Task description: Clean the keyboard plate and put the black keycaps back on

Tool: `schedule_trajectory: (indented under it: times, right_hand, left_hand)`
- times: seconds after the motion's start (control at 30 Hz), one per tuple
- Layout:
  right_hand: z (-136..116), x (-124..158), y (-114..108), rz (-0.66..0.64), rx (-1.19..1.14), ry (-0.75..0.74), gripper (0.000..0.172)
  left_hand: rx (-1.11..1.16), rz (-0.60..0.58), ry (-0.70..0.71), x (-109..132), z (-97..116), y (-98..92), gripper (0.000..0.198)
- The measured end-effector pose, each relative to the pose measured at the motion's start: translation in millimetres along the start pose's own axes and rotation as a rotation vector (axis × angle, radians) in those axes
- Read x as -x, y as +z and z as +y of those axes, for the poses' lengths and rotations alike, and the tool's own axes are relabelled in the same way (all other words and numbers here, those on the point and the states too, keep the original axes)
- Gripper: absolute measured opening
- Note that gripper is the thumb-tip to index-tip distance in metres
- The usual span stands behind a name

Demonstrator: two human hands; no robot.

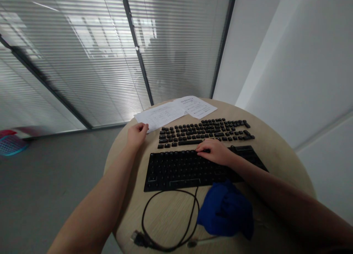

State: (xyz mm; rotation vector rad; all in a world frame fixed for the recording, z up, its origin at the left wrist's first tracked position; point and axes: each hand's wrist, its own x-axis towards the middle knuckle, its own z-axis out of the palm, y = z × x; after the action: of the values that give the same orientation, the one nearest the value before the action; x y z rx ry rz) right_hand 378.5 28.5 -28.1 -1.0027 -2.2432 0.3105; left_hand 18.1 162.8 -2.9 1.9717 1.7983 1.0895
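Observation:
A black keyboard base [176, 169] without keycaps lies on the round wooden table [275, 151]. Behind it, loose black keycaps [204, 132] are laid out in rows on the tabletop. My right hand [215, 151] rests on the base's far edge, fingers curled and pinched near the keycap rows; what they hold is hidden. My left hand [137, 133] lies at the table's left rim with its fingers bent onto the corner of a white paper sheet [162, 116]. A second sheet [197, 106] overlaps the first.
The keyboard's black cable [171, 217] loops toward the near table edge, ending in a plug [139, 239]. A blue cloth [224, 210] lies in front of the keyboard. Glass walls with blinds stand behind; a basket [11, 143] sits on the grey floor at left.

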Motion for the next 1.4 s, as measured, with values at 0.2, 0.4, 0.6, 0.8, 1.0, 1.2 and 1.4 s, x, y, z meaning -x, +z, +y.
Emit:
schedule_trajectory:
  times: [0.2, 0.4, 0.6, 0.8, 1.0, 1.2, 1.4]
  right_hand:
    - [0, -2, -3, 0.002, 0.037, -0.047, 0.01]
    - [-2, -2, -9, -0.025, 0.129, -0.063, 0.011]
    - [0, -1, -10, -0.083, 0.167, -0.046, 0.012]
    - [-5, 3, -16, 0.09, 0.133, -0.051, 0.016]
    - [2, -4, -61, 0.28, 0.242, 0.037, 0.015]
    - [47, -35, -89, 0.043, 0.513, 0.283, 0.017]
    - [95, -87, -80, -0.163, 0.634, 0.553, 0.02]
  left_hand:
    - [-0.001, 0.012, 0.006, 0, 1, 0.3, 0.037]
    - [0.026, 0.02, -0.004, -1, 0, 2.1, 0.037]
    - [0.036, 0.034, 0.004, 0, -2, 2.3, 0.036]
    - [0.035, 0.054, 0.019, 2, 2, -0.9, 0.035]
    - [0.022, 0.068, 0.051, 0, 3, -1.4, 0.036]
    - [0.019, 0.047, 0.089, -2, 2, -0.6, 0.039]
    - [0.032, 0.052, 0.095, -3, 2, -1.1, 0.038]
